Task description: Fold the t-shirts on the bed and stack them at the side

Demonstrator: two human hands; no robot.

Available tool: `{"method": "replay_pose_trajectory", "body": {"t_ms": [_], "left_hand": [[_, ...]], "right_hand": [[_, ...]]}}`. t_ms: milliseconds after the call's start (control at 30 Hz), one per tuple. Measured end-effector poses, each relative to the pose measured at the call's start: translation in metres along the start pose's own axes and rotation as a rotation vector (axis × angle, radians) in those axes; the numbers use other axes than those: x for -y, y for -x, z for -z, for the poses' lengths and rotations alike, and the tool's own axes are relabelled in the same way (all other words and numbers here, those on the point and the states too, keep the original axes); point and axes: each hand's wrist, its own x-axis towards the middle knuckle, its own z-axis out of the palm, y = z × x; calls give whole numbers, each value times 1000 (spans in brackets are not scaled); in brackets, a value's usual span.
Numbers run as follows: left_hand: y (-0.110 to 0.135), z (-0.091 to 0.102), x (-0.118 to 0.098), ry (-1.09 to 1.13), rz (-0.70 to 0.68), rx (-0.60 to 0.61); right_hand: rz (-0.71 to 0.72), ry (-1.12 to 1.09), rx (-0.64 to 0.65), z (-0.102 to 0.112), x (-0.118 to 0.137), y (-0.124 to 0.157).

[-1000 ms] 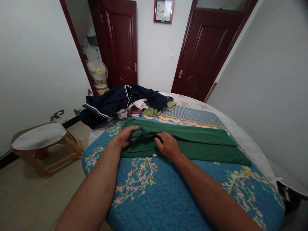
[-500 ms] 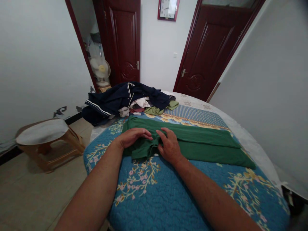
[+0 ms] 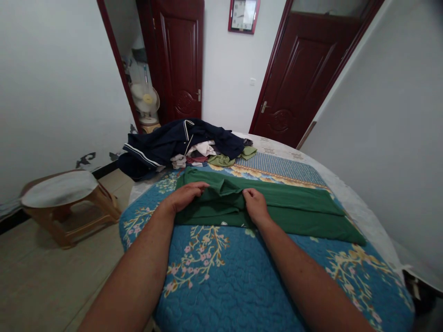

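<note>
On the bed (image 3: 221, 286), over a blue flowered quilt: a green garment (image 3: 297, 210), laid flat and long from left of middle out toward the right, ending short of the quilt's right edge, with the near hem roughly parallel to the near edge and a broad band of bare quilt in front. Both hands down on its left part, set apart, with a raised fold of cloth between. Left hand (image 3: 183, 196) palm down at the garment's left end, fingers reaching over the fold; hard to tell whether gripping or only pressing. Right hand (image 3: 256, 206) knuckles up just right of the fold, fingertips bunched and closed on the cloth. Beyond the garment, at the far left corner of the bed, 1 heap of clothes (image 3: 180, 143) topped by a navy jacket, spilling over the edge, near the garment's far hem but not clearly touching. Bare quilt to the right of the heap. Left of the bed, open floor (image 3: 51, 286) and 1 wooden stool (image 3: 62, 196), apart from the bed edge. Close along the right side, a pale wall (image 3: 391, 138). At the back, 2 dark red doors (image 3: 180, 60), a fan (image 3: 147, 99) beside the left one, a clock (image 3: 243, 15) high between.
</note>
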Motion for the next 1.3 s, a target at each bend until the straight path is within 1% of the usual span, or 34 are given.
{"method": "replay_pose_trajectory", "body": {"t_ms": [33, 100, 133, 200, 300, 333, 400, 467, 533, 600, 667, 733, 833, 933, 1033, 1133, 1233, 1300], "left_hand": [[0, 1, 0, -15, -41, -8], [-1, 1, 1, -43, -99, -16], [-2, 1, 3, -63, -116, -29], [-8, 1, 8, -121, -130, -114], [-19, 3, 18, -252, -157, -325], [-22, 4, 22, -290, -165, -375], [-27, 4, 28, -341, -166, -434], [-30, 5, 33, -366, -142, -471], [-32, 5, 36, -371, -121, -506], [-33, 5, 39, -367, -117, -540], [-34, 6, 41, -379, -124, -562], [-35, 7, 43, -410, -134, -574], [-33, 7, 42, -462, -147, -591], [-31, 6, 40, -497, -132, -604], [-29, 6, 38, -480, -106, -605], [-28, 7, 39, -465, -104, -602], [-27, 7, 39, -493, -90, -593], [-25, 6, 36, -562, -65, -585]], "right_hand": [[-12, 9, 37, 1, -3, -4], [31, 37, 95, 3, -7, -5], [59, 48, 101, 4, -6, -3], [99, 53, 91, 4, -4, 1], [137, 37, 57, 3, 0, 3], [146, 30, 44, 2, 0, 2], [137, 18, 16, 0, 1, -3], [99, 17, 16, -1, 1, -7], [75, 15, 51, 0, 2, -9], [112, 15, 100, 3, 3, -7], [180, 26, 96, 5, 6, -5], [233, 35, 51, 6, 7, -3], [257, 55, 15, 2, 6, -5], [253, 163, 41, -2, 1, -8], [245, 312, 77, -4, -3, -8], [270, 436, 94, -4, -5, -5], [299, 494, 107, -5, -5, -1], [304, 492, 107, -5, -5, 1]]}}
